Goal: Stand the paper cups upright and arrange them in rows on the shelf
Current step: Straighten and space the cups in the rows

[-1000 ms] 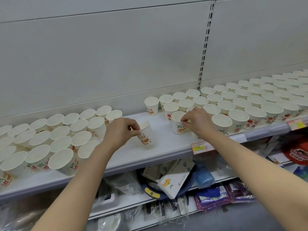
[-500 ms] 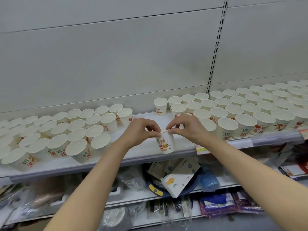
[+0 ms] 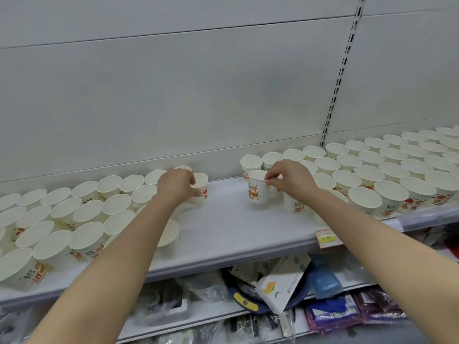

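The right hand (image 3: 289, 180) is pinching the rim of one paper cup (image 3: 257, 187) and standing it at the left end of the right rows (image 3: 372, 170). The left hand (image 3: 177, 186) is curling its fingers round another cup (image 3: 200, 186) by the left group (image 3: 74, 219). Both arms are reaching over light cups on the shelf (image 3: 223, 227). A bump could be knocking some over, and a hard pinch could be bending a rim.

Left hand (image 3: 177, 185) covers the near side of a cup (image 3: 200, 187) — grip not readable. Right hand (image 3: 289, 180) hides the cups behind it. Left cup rows (image 3: 44, 219) run off the frame edge, right rows (image 3: 422, 165) likewise. Price tag (image 3: 327, 238) print too blurred — lower-shelf packets (image 3: 173, 301) smeared, unidentifiable.
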The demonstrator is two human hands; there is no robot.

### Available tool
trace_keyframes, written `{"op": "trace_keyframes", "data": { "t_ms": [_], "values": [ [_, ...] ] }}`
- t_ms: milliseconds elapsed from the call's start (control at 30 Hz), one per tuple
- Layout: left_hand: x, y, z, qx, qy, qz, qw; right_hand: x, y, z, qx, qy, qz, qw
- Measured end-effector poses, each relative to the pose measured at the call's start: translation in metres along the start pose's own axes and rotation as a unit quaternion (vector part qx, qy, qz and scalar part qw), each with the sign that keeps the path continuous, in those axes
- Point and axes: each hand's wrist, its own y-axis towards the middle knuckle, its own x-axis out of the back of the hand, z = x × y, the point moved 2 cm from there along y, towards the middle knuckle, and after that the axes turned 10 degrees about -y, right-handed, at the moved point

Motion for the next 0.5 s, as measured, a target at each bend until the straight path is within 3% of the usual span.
{"op": "trace_keyframes", "data": {
  "t_ms": [300, 500],
  "values": [
    [-0.015, 0.025, -0.005, -0.117, 0.015, 0.012, 0.993, -0.028, 0.024, -0.011, 0.106, -0.193, -0.020, 0.975],
    [-0.020, 0.042, -0.027, -0.135, -0.016, 0.009, 0.991, -0.035, 0.026, -0.010, 0.113, -0.187, -0.011, 0.976]
  ]
}}
